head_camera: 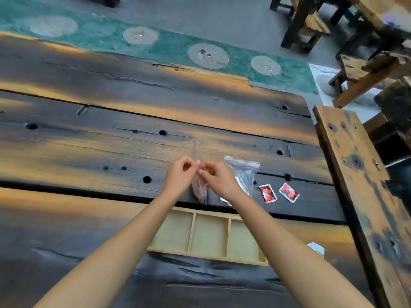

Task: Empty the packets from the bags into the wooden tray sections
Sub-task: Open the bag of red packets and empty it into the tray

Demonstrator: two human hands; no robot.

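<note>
So the big dark plank desk (89,134) carries everything. Near its front edge sits the wooden tray (209,256), all three visible sections bare. Just beyond it, both hands are up off the desk working on a clear bag (198,185): the left hand (181,174) and right hand (219,177) each pinch its top edge. That film looks flimsy and slick, so gripping right at the seal seems smartest. A second bag (243,172) lies right of them, then two red packets (279,192), probably featherlight.
</note>
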